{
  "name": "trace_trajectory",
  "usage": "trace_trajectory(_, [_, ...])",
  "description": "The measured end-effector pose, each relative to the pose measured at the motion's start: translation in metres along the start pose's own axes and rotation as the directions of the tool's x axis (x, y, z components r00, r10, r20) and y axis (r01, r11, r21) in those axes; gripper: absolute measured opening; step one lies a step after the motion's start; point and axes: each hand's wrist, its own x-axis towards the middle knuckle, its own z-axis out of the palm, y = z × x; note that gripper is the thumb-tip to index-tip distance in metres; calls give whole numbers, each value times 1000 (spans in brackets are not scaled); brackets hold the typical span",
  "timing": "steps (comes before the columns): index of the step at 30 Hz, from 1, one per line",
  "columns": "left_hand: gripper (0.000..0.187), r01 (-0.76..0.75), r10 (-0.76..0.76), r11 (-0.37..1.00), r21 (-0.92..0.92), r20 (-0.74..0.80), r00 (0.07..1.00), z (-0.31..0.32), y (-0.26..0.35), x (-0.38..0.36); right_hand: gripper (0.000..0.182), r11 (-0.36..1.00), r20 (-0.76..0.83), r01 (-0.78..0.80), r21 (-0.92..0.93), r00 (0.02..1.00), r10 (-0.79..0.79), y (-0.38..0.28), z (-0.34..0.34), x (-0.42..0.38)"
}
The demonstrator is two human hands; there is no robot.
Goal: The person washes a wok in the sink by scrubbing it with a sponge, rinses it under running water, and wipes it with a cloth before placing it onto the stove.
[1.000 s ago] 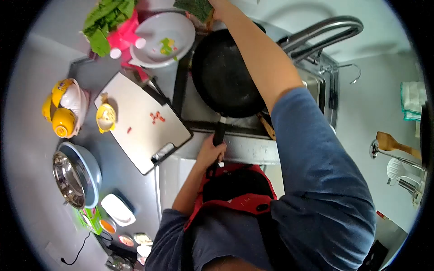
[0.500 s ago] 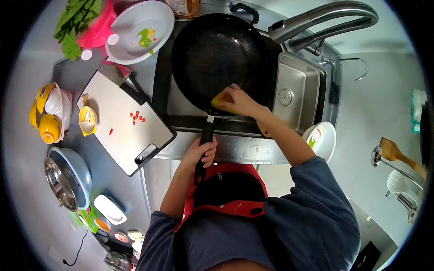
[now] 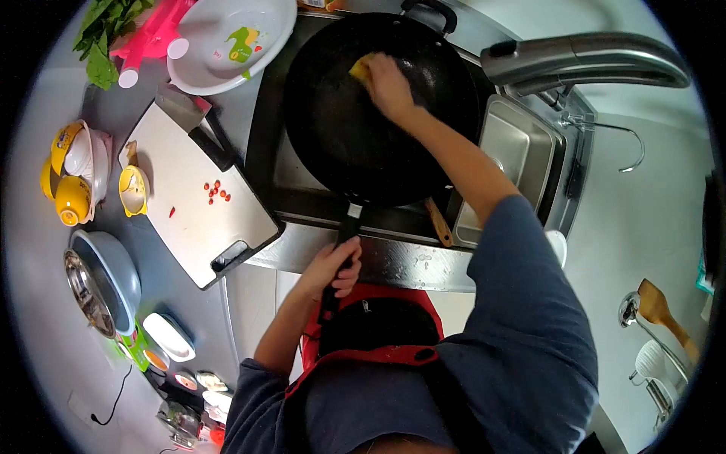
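Note:
A large black wok [image 3: 340,144] lies over the sink, its long handle pointing toward my body. My left hand [image 3: 338,266] is wrapped round that handle. Inside the wok, on its far part, my right hand [image 3: 389,85] grips a yellow sponge [image 3: 363,69] against the dark surface. The wok looks wet and shiny at its upper right. A brown wooden handle [image 3: 439,222] sticks out from beneath the wok's near right side.
A white cutting board [image 3: 193,246] with red chili pieces [image 3: 216,192] and a cleaver [image 3: 180,107] is at left. Bowls [image 3: 72,200], a basin [image 3: 125,280] and a white bowl [image 3: 204,68] stand around it. The faucet [image 3: 582,60] overhangs the sink's right.
My right hand has moved with the sponge from the wok's near edge to its far part. My left hand still holds the handle. The view has shifted slightly.

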Motion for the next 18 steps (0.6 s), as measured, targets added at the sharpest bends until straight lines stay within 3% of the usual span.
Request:
trace_trajectory(2, [32, -30, 31, 999, 26, -29, 999, -1, -4, 7, 26, 962, 173, 272, -32, 949, -263, -20, -1, -46])
trace_trajectory(3, [32, -17, 17, 1000, -3, -11, 1000, -4, -6, 9, 28, 872, 197, 487, 58, 850, -488, -38, -19, -60])
trace_trajectory(4, [33, -3, 3, 1000, -26, 5, 1000, -7, -7, 11, 28, 869, 206, 490, 64, 846, -492, -27, -21, -56])
trace_trajectory(6, [33, 28, -25, 997, -69, 46, 999, -13, -9, 14, 35, 858, 522, 499, 121, 704, -482, -1, -20, -36])
trace_trajectory(8, [33, 53, -42, 992, -114, 95, 995, -15, -8, 16, 30, 934, 346, 351, -65, 886, -309, 3, -13, -10])
trace_trajectory(10, [33, 21, -22, 999, -39, -22, 1000, -15, -9, 13, 33, 946, 233, 293, -141, 938, -256, -5, 4, -14])
trace_trajectory(11, [33, 35, -36, 998, -44, -28, 999, -18, -10, 8, 33, 950, 239, 282, -134, 940, -245, -8, 5, -26])
trace_trajectory(13, [31, 2, -2, 999, 35, -7, 1000, -21, -5, 10, 34, 806, 502, 588, -69, 719, -481, -3, -8, -33])
trace_trajectory(14, [31, 0, 0, 1000, 29, -4, 1000, -21, -7, 9, 34, 803, 508, 592, -68, 714, -483, 5, -18, -22])
trace_trajectory(16, [32, 13, -13, 1000, 9, 50, 999, -23, -7, 10, 34, 882, 586, 367, -294, 799, -137, 18, -38, 23])
trace_trajectory(17, [32, 12, -12, 1000, 2, 54, 998, -21, -7, 10, 34, 870, 483, 345, -353, 863, -146, 23, -35, 25])
trace_trajectory(18, [32, 13, -13, 1000, -2, 41, 999, -19, -5, 8, 34, 868, 486, 346, -355, 862, -145, 23, -25, 9])
